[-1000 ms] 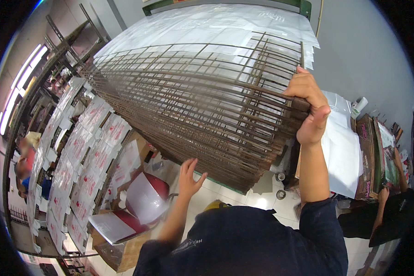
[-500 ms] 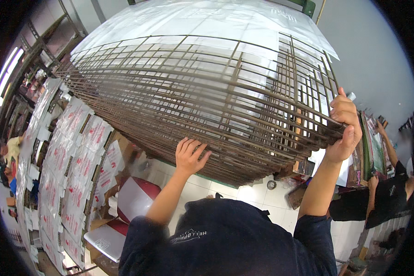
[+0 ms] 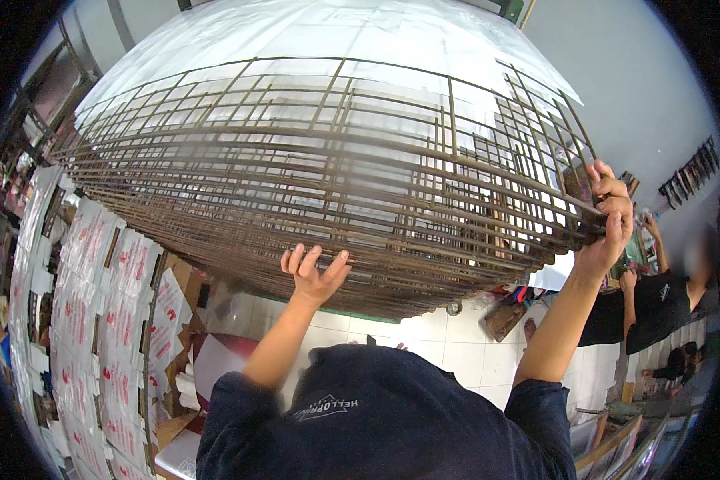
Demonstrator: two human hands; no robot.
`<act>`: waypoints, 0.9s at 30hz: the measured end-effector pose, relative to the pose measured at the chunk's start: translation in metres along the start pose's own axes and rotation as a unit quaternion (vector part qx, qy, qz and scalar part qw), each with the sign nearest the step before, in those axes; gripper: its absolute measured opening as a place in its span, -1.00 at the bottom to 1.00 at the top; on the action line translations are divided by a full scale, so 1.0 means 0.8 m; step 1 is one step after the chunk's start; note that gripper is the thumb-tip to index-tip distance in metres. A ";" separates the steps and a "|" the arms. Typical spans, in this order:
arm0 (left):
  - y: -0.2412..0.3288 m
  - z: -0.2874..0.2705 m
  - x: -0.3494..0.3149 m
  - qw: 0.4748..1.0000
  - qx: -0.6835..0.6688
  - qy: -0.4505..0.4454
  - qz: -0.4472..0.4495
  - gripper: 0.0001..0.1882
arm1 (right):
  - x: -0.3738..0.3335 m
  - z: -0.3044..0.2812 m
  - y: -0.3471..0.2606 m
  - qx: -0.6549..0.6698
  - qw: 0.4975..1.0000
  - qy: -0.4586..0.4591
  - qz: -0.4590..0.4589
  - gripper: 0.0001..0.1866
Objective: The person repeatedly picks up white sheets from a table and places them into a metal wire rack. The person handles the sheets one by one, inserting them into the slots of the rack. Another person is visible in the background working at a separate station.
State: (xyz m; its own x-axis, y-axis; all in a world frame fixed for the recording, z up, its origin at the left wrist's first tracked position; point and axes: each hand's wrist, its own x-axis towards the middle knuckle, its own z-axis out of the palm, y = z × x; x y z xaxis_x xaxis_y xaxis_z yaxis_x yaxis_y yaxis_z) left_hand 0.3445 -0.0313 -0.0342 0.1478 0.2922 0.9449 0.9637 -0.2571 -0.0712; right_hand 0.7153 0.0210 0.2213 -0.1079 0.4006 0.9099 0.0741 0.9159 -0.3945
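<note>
Brown wire drying-rack stack (image 3: 336, 176) filled the upper view at head height, white sheets (image 3: 360, 32) lying on top, right hand (image 3: 608, 216) curled closed around its right corner, left hand (image 3: 312, 272) spread flat, fingers open, pressed against its lower front edge, gripping nothing.

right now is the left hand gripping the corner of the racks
No, the left hand is spread open against the underside of the wire racks; the right hand grips their corner.

Printed white sheets (image 3: 96, 304) hanging left; cardboard box (image 3: 180, 288) below; white tiled floor (image 3: 448, 344); seated person (image 3: 656, 304) right.
</note>
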 end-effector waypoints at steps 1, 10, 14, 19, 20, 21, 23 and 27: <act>-0.009 0.005 0.002 1.000 -0.001 0.009 0.011 -0.46 | -0.001 -0.002 0.001 -0.002 1.000 0.007 0.000 -0.73; -0.034 0.041 -0.001 0.994 0.020 0.100 0.041 -0.35 | -0.001 0.009 0.001 0.006 0.999 0.039 -0.009 -0.74; -0.034 0.036 -0.003 0.997 0.010 0.070 0.035 -0.37 | -0.001 0.010 -0.001 0.006 0.999 0.048 -0.004 -0.76; -0.029 0.038 -0.001 0.996 -0.006 0.087 0.020 -0.41 | -0.001 0.009 -0.001 0.010 0.999 0.045 0.000 -0.77; -0.031 0.040 -0.001 0.996 -0.009 0.091 0.019 -0.42 | 0.000 0.008 0.000 0.007 0.999 0.034 -0.004 -0.76; -0.032 0.038 -0.001 0.996 -0.009 0.089 0.018 -0.45 | -0.001 0.005 0.002 0.005 1.000 0.023 -0.006 -0.74; -0.032 0.036 -0.001 0.996 -0.009 0.084 0.016 -0.49 | -0.001 0.002 0.004 0.003 1.000 0.011 -0.010 -0.72; -0.026 0.027 -0.003 0.999 -0.020 0.039 0.004 -0.59 | -0.002 0.004 0.001 0.010 0.999 0.031 -0.003 -0.72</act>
State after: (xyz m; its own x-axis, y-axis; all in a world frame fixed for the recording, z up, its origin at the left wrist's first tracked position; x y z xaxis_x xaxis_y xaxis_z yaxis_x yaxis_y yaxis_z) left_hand 0.3290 -0.0067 -0.0419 0.1354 0.2174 0.9666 0.9529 -0.2959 -0.0670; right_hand 0.7127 0.0210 0.2192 -0.0464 0.3933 0.9183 0.0527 0.9189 -0.3909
